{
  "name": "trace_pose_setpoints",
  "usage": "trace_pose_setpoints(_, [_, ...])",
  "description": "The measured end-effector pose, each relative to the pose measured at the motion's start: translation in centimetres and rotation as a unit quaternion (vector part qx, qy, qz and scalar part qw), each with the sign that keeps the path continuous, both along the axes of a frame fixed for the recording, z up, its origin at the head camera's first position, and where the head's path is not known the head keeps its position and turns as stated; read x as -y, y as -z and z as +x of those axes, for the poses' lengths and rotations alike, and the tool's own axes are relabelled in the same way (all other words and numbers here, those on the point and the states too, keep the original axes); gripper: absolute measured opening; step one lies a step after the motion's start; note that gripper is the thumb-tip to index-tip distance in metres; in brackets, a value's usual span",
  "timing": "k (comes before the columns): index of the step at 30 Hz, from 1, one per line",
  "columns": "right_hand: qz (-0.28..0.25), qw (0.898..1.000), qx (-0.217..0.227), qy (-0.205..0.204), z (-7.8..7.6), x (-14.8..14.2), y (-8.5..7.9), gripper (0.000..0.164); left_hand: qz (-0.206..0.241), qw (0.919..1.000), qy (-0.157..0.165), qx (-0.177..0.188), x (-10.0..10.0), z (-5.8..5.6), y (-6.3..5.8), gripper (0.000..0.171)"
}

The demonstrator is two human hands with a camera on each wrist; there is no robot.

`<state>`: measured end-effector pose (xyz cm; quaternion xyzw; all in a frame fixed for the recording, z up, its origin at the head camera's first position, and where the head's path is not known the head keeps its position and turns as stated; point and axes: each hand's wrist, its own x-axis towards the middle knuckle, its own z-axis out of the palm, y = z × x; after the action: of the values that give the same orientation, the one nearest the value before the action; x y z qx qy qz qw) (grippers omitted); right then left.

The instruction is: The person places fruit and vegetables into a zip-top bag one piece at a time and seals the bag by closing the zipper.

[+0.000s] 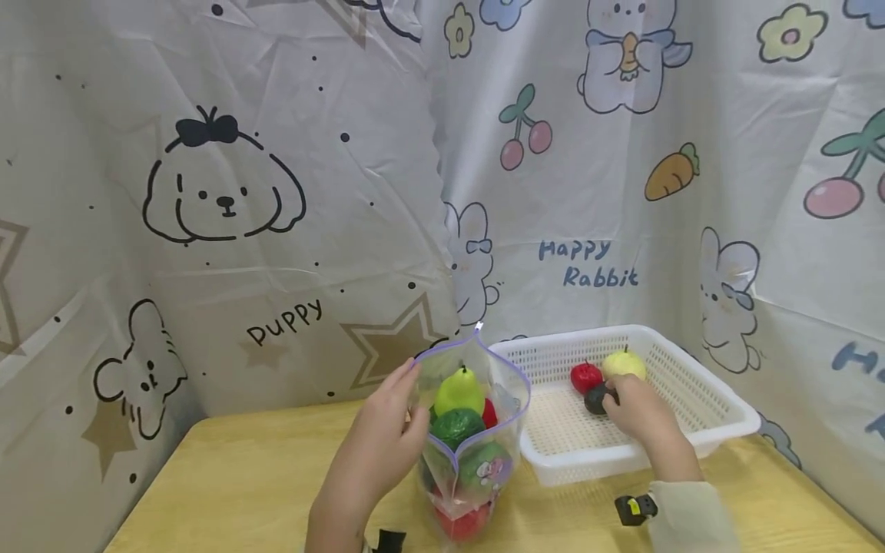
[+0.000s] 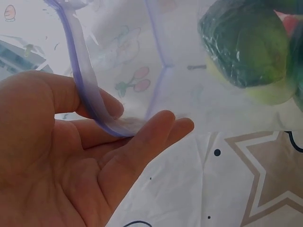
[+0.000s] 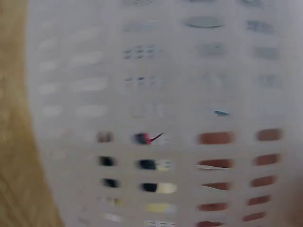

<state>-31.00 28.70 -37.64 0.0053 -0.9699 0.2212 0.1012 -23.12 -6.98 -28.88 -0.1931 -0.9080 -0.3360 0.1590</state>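
My left hand (image 1: 383,430) grips the left rim of a clear zip bag (image 1: 517,438) with a purple seal. In the left wrist view, the thumb and fingers pinch its edge (image 2: 90,101). The bag stands with its mouth spread, holding a green pear (image 1: 459,393), a dark green ridged piece (image 1: 458,428) and red pieces, one at the bottom (image 1: 463,522). My right hand (image 1: 639,407) reaches into a white basket (image 1: 588,461) and grips a dark avocado-like fruit (image 1: 596,400). The basket's slotted wall (image 3: 180,99) mostly hides this grasp in the right wrist view.
Beside the dark fruit in the basket lie a red apple-like fruit (image 1: 585,377) and a pale yellow-green one (image 1: 624,364). Bag and basket stand close together on a wooden table (image 1: 263,461). A printed cloth (image 1: 332,192) hangs behind and at the sides.
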Motion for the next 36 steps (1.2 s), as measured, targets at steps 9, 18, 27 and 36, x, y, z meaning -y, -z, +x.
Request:
trace_pose_setpoints(9, [0.014, 0.999, 0.042, -0.022, 0.6, -0.1, 0.8, 0.050, -0.013, 0.9997, 0.016, -0.015, 0.1, 0.4, 0.0, 0.050])
trace_pose_setpoints(18, [0.046, 0.998, 0.041, -0.021, 0.6, 0.3, 0.8, 0.053, -0.016, 0.9995, 0.016, -0.024, 0.5, 0.3, 0.4, 0.049])
trace_pose_setpoints(27, [0.029, 0.999, 0.039, -0.002, -0.3, 0.1, 0.5, 0.041, -0.018, 0.9994, 0.019, -0.020, 0.6, 0.1, -0.1, 0.050])
trace_pose_setpoints(36, [0.012, 0.996, 0.086, -0.012, 0.0, -0.1, 0.6, 0.056, -0.017, 0.9987, 0.029, -0.039, 0.6, -0.1, 0.3, 0.049])
